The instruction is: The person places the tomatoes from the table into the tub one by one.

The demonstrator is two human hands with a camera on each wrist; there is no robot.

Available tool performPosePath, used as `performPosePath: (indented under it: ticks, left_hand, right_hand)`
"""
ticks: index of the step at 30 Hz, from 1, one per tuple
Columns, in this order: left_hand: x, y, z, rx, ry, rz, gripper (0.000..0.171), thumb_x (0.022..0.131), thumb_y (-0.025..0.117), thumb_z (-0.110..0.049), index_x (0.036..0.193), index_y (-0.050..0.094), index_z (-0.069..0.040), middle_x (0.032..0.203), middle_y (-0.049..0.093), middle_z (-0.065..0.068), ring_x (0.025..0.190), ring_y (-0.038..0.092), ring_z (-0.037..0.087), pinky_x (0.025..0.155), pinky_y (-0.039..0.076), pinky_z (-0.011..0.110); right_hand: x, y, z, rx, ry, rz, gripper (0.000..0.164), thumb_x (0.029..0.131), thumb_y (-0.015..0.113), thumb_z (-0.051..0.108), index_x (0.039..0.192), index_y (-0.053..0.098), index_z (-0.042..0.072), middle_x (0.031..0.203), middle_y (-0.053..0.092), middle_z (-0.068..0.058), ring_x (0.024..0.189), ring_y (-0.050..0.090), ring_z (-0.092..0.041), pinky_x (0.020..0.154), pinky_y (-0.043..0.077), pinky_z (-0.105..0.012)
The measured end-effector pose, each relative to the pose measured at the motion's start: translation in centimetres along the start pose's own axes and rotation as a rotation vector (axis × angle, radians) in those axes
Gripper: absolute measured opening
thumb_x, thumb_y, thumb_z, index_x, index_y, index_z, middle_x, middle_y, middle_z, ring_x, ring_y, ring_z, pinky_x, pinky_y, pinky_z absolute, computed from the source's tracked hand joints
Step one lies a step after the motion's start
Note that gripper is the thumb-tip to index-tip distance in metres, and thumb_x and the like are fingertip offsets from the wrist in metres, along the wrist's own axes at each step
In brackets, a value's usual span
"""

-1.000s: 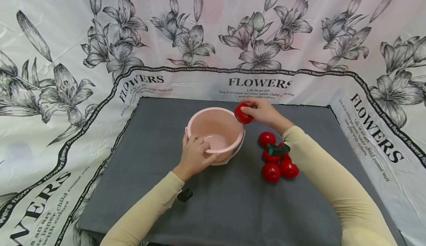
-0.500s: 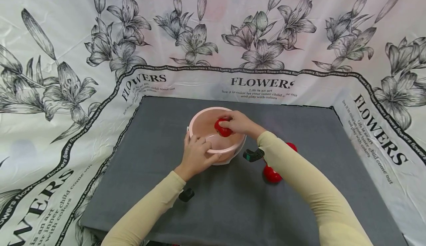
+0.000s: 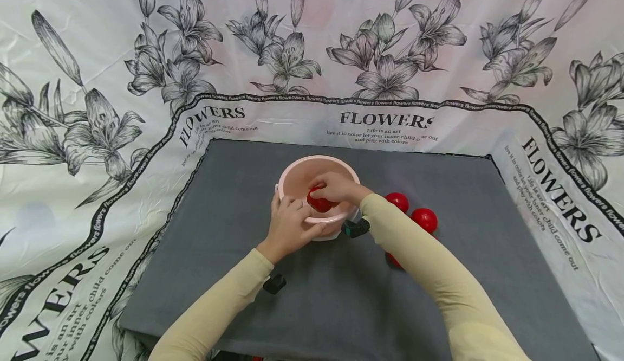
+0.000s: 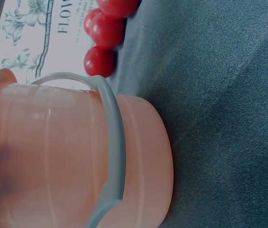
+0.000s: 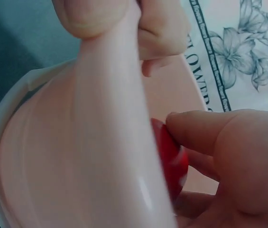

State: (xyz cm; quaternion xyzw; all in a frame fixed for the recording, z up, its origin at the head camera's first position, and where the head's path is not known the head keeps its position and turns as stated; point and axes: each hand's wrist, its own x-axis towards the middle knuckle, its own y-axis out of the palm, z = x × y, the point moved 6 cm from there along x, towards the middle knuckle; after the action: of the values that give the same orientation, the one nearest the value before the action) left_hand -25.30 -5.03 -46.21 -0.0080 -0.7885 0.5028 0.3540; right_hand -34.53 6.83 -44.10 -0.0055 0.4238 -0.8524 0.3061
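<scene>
A pink bucket (image 3: 292, 174) with a pale handle (image 4: 116, 137) folded down its side stands on the grey table. My left hand (image 3: 288, 225) grips its near left rim, fingers over the edge and thumb outside. Inside the bucket, my right hand (image 3: 336, 187) holds a red tomato (image 3: 319, 202) between thumb and fingers, below the rim. In the right wrist view the bucket wall partly hides that tomato (image 5: 170, 159). Right of the bucket lie several more tomatoes (image 3: 424, 220), some hidden under my right forearm.
The dark grey tabletop (image 3: 219, 198) spreads around the bucket, its front edge near my forearms. A white flower-printed cloth (image 3: 273, 117) rises behind and along both sides. A black wrist device (image 3: 274, 284) hangs at my left sleeve, another (image 3: 355, 227) at my right.
My right hand has carried the tomato leftward from beside the bucket's right rim, over the opening, and down inside. My left hand has kept its grip on the rim.
</scene>
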Motion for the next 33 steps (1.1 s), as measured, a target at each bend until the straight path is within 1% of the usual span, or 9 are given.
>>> performPosePath:
  ticks: [4,7,10,14,17,25,28,31,33]
  left_hand:
    - [0.0,-0.1,-0.1,0.013,0.001,0.001,0.032,0.085,0.069,-0.047,0.077,0.069,-0.016,0.090,0.070,0.005,0.104,0.058,0.029,0.114,0.025,0.075]
    - [0.0,-0.1,-0.1,0.013,0.008,-0.005,0.033,0.085,0.070,-0.048,0.076,0.067,-0.016,0.089,0.069,0.005,0.104,0.058,0.029,0.114,0.025,0.076]
    - [0.0,-0.2,-0.1,0.015,0.014,-0.011,0.035,0.085,0.069,-0.049,0.077,0.067,-0.015,0.088,0.067,0.005,0.103,0.058,0.029,0.114,0.026,0.076]
    - [0.0,-0.2,-0.1,0.026,0.019,-0.015,0.034,0.085,0.069,-0.049,0.077,0.067,-0.016,0.086,0.067,0.005,0.103,0.059,0.030,0.113,0.027,0.076]
    - [0.0,-0.2,-0.1,0.027,0.021,-0.015,0.034,0.086,0.069,-0.049,0.077,0.068,-0.016,0.087,0.067,0.005,0.102,0.059,0.030,0.113,0.027,0.076]
    - [0.0,-0.1,-0.1,0.034,0.015,-0.011,0.039,0.087,0.068,-0.051,0.073,0.067,-0.015,0.084,0.065,0.005,0.100,0.059,0.030,0.113,0.027,0.077]
    - [0.0,-0.2,-0.1,0.038,0.021,-0.015,0.038,0.087,0.068,-0.051,0.074,0.068,-0.015,0.084,0.065,0.005,0.100,0.059,0.030,0.113,0.027,0.077]
    - [0.0,-0.2,-0.2,0.035,0.027,-0.019,0.037,0.087,0.068,-0.050,0.087,0.076,-0.014,0.085,0.066,0.006,0.100,0.059,0.030,0.113,0.026,0.077]
    - [0.0,-0.2,-0.1,0.033,0.025,-0.018,0.038,0.086,0.069,-0.049,0.096,0.078,-0.013,0.086,0.068,0.006,0.101,0.059,0.030,0.113,0.026,0.077]
  right_hand:
    - [0.4,1.0,-0.2,0.006,0.030,0.078,0.040,0.098,0.062,0.021,0.135,0.064,0.006,0.124,0.070,-0.015,0.082,0.067,-0.022,0.068,0.061,-0.032]
    - [0.4,1.6,-0.3,-0.005,0.042,0.129,0.034,0.098,0.061,0.021,0.129,0.067,0.008,0.111,0.070,-0.012,0.073,0.062,-0.019,0.065,0.058,-0.029]
    - [0.4,2.0,-0.2,-0.039,0.044,0.151,0.029,0.097,0.061,0.021,0.122,0.070,0.009,0.105,0.070,-0.010,0.075,0.060,-0.017,0.067,0.056,-0.027]
    - [0.5,2.5,-0.4,-0.068,0.052,0.161,0.027,0.096,0.062,0.019,0.119,0.072,0.009,0.107,0.070,-0.008,0.083,0.062,-0.018,0.071,0.056,-0.025]
    - [0.7,2.8,-0.6,-0.075,0.059,0.176,0.026,0.094,0.063,0.016,0.117,0.072,0.008,0.106,0.069,-0.007,0.084,0.061,-0.018,0.070,0.054,-0.024]
    - [0.7,3.5,-0.9,-0.106,0.081,0.232,0.025,0.087,0.068,0.010,0.112,0.074,0.010,0.088,0.067,-0.002,0.068,0.057,-0.014,0.058,0.049,-0.022]
    - [0.6,3.5,-0.9,-0.103,0.096,0.229,0.026,0.087,0.069,0.010,0.113,0.073,0.010,0.080,0.064,-0.001,0.064,0.054,-0.014,0.055,0.047,-0.023]
    - [0.5,3.4,-0.8,-0.071,0.100,0.200,0.029,0.087,0.069,0.009,0.117,0.072,0.009,0.076,0.063,-0.003,0.063,0.056,-0.017,0.055,0.050,-0.025]
    - [0.4,3.2,-0.7,-0.051,0.088,0.175,0.031,0.088,0.067,0.008,0.119,0.071,0.008,0.079,0.065,-0.006,0.066,0.059,-0.019,0.059,0.053,-0.027]
